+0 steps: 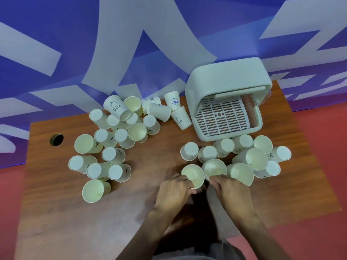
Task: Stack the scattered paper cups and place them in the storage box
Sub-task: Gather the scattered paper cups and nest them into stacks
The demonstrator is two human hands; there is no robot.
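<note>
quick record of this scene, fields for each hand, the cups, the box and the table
left hand: grips left cup, upright, open end up
right hand: grips right cup, upright, beside it
loose cups: scattered on the table in two groups, upright, upside down or tipped over
storage box: far right, open, no cups seen inside
table: brown wood

"Bear" on tipped cup (114, 106), well left of storage box (225, 76). "HELLO" on smiley cup (181, 119), just beside box's left wall. Logo cup (173, 100) text illegible.
</note>
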